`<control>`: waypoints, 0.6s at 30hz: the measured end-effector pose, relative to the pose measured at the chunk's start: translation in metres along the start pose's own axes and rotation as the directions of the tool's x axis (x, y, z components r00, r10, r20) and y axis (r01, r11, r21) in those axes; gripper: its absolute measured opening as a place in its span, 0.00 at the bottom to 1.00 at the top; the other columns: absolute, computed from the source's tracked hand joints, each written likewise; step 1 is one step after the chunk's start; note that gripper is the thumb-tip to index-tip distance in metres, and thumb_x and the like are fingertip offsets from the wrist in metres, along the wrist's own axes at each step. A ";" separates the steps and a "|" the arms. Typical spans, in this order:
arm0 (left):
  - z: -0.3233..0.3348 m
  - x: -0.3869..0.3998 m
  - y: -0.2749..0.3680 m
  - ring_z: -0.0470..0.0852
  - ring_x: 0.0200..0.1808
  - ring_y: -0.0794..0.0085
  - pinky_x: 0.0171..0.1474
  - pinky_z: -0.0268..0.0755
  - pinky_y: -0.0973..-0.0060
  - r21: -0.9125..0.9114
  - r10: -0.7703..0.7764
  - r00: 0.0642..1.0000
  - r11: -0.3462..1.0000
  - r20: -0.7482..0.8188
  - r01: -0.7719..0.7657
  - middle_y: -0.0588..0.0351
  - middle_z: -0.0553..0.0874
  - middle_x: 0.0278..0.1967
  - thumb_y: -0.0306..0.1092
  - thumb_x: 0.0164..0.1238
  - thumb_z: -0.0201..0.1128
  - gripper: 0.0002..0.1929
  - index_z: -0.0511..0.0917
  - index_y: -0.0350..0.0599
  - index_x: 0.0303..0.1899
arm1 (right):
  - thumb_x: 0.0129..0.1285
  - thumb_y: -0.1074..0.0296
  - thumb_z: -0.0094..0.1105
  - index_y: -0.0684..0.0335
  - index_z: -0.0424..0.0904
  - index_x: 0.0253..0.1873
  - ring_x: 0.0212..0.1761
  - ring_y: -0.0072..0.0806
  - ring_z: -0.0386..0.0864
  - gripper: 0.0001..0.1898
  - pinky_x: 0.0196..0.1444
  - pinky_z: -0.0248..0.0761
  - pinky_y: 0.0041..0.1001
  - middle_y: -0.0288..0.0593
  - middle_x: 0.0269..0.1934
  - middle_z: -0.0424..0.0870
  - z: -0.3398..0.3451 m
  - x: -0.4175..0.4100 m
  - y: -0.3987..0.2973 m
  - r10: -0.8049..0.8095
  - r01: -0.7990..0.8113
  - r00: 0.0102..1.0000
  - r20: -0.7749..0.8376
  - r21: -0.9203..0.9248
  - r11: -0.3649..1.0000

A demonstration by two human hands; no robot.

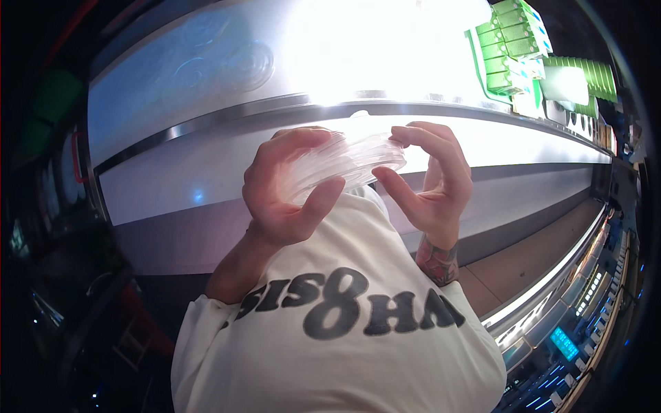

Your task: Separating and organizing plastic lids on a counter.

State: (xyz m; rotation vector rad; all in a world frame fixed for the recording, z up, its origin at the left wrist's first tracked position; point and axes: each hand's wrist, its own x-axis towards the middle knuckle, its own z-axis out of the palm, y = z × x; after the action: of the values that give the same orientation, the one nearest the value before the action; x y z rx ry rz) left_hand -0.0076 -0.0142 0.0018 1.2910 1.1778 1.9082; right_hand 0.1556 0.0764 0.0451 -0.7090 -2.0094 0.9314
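Observation:
A stack of clear plastic lids [346,160] is held sideways in front of my chest, above the edge of a counter. My left hand [289,186] wraps the left part of the stack, fingers over its upper side and thumb at its lower side. At the stack's right end, my right hand [434,175] has its fingertips and thumb on the rims. Glare hides part of the upper edge of the stack. Behind it, a small white rounded thing [360,113] shows at the counter edge. Round clear lids or dishes [250,64] lie on the counter at the upper left.
A counter [170,98] with a metal edge strip runs across the view, with strong glare at its middle. Green boxes [506,49] are piled at the upper right. Beside them are stacked green cups [594,80] and a white cylindrical container [565,85]. Lit displays stand far right.

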 end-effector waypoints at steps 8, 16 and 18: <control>-0.001 0.003 0.003 0.80 0.48 0.64 0.52 0.74 0.69 -0.122 -0.023 1.000 0.992 -0.011 0.021 0.42 0.79 0.46 0.20 0.55 0.65 0.23 0.67 0.31 0.53 | 0.43 0.74 0.76 0.68 0.80 0.46 0.42 0.32 0.80 0.22 0.42 0.75 0.26 0.47 0.40 0.82 0.001 -0.004 0.008 -0.061 0.062 0.996 -0.069 0.019 0.998; 0.001 0.004 0.003 0.81 0.48 0.64 0.52 0.75 0.69 -0.139 -0.017 0.999 0.990 -0.035 0.012 0.42 0.79 0.45 0.18 0.54 0.66 0.23 0.67 0.32 0.52 | 0.43 0.76 0.76 0.70 0.79 0.45 0.43 0.31 0.78 0.22 0.43 0.75 0.27 0.47 0.41 0.80 0.005 -0.004 0.008 -0.004 0.018 0.994 -0.112 0.120 0.993; 0.002 0.004 0.004 0.81 0.48 0.64 0.52 0.75 0.69 -0.144 -0.013 0.999 0.990 -0.030 0.009 0.43 0.79 0.45 0.18 0.55 0.66 0.23 0.67 0.32 0.52 | 0.43 0.76 0.76 0.70 0.79 0.46 0.42 0.30 0.78 0.22 0.42 0.74 0.27 0.47 0.41 0.80 0.004 -0.004 0.008 -0.042 0.049 0.992 -0.116 0.055 0.997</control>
State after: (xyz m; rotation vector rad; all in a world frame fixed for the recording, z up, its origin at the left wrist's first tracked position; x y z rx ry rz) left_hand -0.0077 -0.0121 0.0076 1.1805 1.0393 1.9723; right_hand 0.1557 0.0765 0.0353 -0.6675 -1.8827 0.8975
